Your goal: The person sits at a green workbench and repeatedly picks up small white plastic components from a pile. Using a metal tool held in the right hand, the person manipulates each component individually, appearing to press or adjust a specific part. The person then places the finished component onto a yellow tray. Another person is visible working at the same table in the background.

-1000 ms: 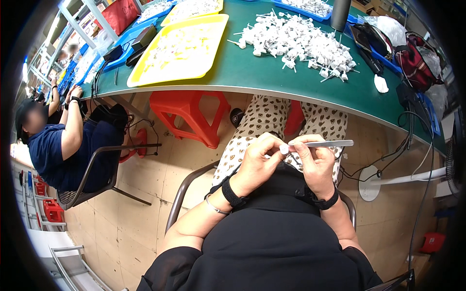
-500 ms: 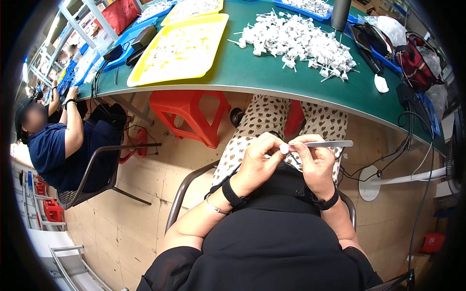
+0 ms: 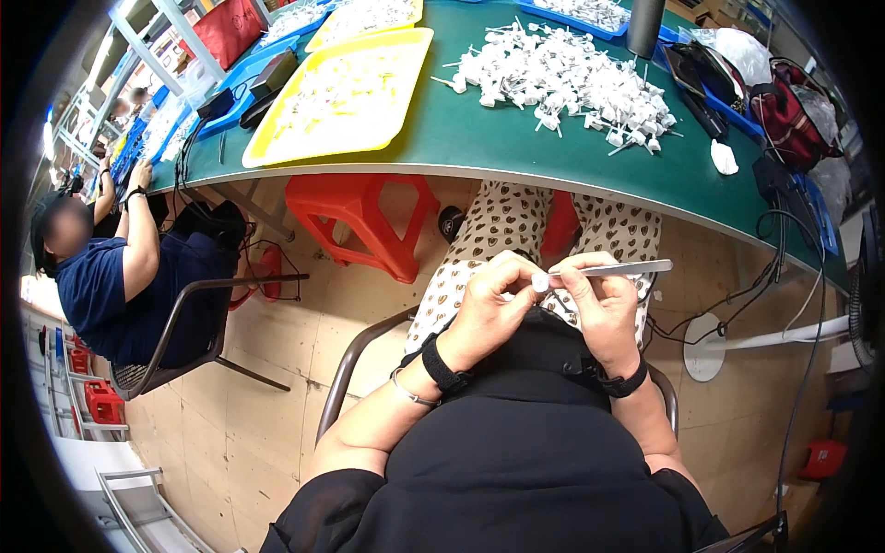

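Note:
Above my lap, my left hand point(image 3: 501, 300) pinches a small white plastic part point(image 3: 540, 281) between thumb and fingers. My right hand point(image 3: 601, 300) is closed around a pair of metal tweezers point(image 3: 627, 269), whose rear end sticks out to the right. The tips of the tweezers meet the white part, or come very close to it; the fingers partly hide the spot. On the green table point(image 3: 461, 129) ahead lies a heap of similar small white parts point(image 3: 572, 78), several with thin stems.
A yellow tray point(image 3: 263, 147) of small pieces stands left of the heap. Bags point(image 3: 793, 115) and a grey cylinder point(image 3: 645, 28) are at the right. Cables point(image 3: 784, 221) hang off the right edge. A red stool point(image 3: 355, 217) stands under the table; a co-worker point(image 3: 120, 267) sits at the left.
My hands hold nearly the same pose, and the tweezers' rear end has risen very slightly. The co-worker's arms have shifted a little.

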Demonstrator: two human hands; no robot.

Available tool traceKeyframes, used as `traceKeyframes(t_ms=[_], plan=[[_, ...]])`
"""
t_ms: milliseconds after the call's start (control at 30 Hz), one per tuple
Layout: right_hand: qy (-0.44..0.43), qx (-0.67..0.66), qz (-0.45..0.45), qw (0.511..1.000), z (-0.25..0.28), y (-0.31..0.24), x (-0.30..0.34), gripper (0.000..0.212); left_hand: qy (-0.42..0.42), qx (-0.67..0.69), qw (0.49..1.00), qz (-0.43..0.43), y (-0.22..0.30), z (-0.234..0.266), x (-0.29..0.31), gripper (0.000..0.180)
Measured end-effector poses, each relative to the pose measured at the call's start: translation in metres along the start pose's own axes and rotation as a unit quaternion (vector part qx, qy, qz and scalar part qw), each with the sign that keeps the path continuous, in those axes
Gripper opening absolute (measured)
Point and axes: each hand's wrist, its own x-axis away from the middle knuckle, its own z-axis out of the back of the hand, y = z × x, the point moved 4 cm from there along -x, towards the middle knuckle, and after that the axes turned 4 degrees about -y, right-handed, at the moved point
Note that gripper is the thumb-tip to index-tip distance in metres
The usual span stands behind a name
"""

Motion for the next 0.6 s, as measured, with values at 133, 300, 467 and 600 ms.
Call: traceKeyframes(t_ms=[133,300,467,600], plan=[[0.002,-0.070,0.020,0.997,0.005,-0.002,0.000,0.011,-0.002,0.036,0.999,0.027,0.000,0.001,0.000,0.005],[0.048,-0.143,0.040,0.988,0.012,0.003,-0.006,0.014,0.012,0.104,0.993,0.060,0.008,0.004,-0.003,0.010],[0.048,-0.123,0.026,0.991,0.012,0.007,-0.005,0.014,0.128,0.052,0.990,-0.024,0.037,0.052,-0.042,0.009],[0.044,-0.108,0.010,0.993,0.009,-0.001,-0.003,0.014,0.273,-0.149,0.949,-0.051,0.068,0.157,-0.102,0.021]])
